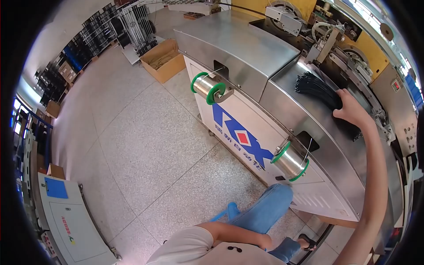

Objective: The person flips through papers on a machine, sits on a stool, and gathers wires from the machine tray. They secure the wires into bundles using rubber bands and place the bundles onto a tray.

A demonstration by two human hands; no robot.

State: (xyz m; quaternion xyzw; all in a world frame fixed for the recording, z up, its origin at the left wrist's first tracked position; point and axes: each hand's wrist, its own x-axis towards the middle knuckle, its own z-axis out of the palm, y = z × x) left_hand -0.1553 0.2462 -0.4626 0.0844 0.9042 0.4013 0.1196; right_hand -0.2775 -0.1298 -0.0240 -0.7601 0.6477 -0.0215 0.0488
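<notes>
To handle the black wires (316, 87) well, the right hand (346, 108) does best to keep its hold snug but not crushing, with the strands level and their ends even, clear of the machine parts (353, 70) beside them. That hand is closed around the bundle, at the upper right of the frame, on the metal top (309, 117). The bundle looks thin-stranded and slightly curved, its upper-left end fanned out. The left hand (266, 242), bottom centre, is partly hidden; its grip I cannot tell.

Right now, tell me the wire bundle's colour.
The wire bundle is black, as the head view shows.
</notes>
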